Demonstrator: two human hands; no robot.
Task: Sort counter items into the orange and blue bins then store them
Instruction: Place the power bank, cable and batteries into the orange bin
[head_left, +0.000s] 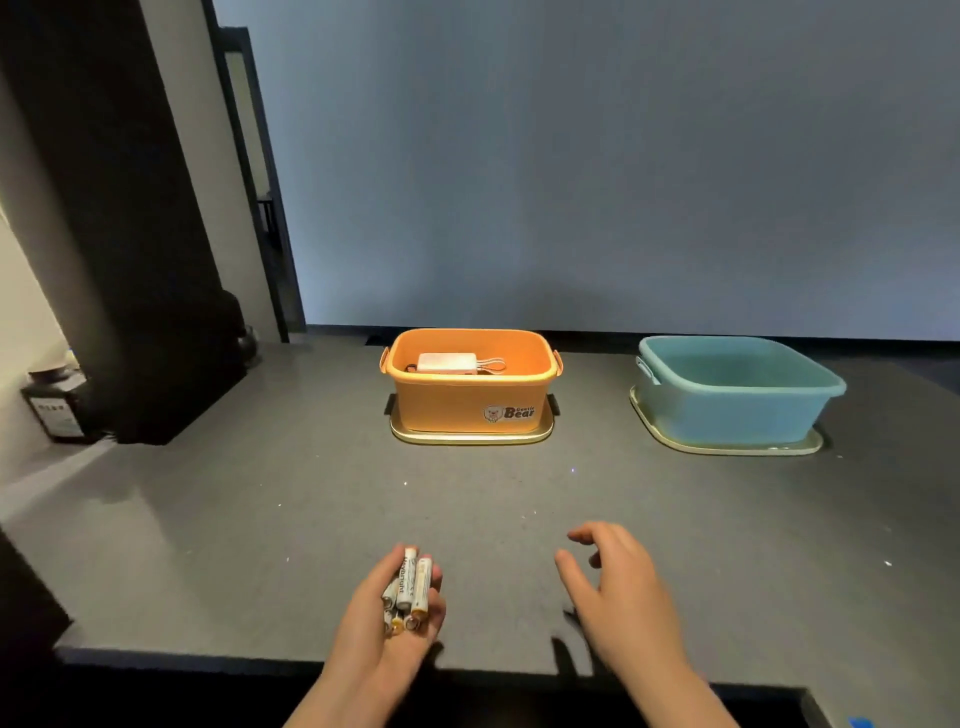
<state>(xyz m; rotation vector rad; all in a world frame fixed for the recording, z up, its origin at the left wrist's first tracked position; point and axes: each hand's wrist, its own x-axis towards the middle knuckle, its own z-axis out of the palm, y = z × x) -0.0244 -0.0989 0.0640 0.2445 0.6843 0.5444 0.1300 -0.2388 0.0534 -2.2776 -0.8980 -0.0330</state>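
My left hand (384, 613) is palm up near the counter's front edge and holds several white and gold batteries (408, 590) in its curled fingers. To its right my right hand (618, 587) hovers just above the counter with loosely bent fingers and holds nothing. At the back of the counter the orange bin (457, 400) stands on its lid and contains a white power bank (447, 362) with a short cable. Farther right, the blue bin (727, 410) also sits on a lid; nothing shows inside it.
The grey counter (311, 519) runs to a plain wall behind the bins. A tall black column (130, 260) and a dark jar (54, 405) stand at the left. The counter's front edge lies just under my wrists.
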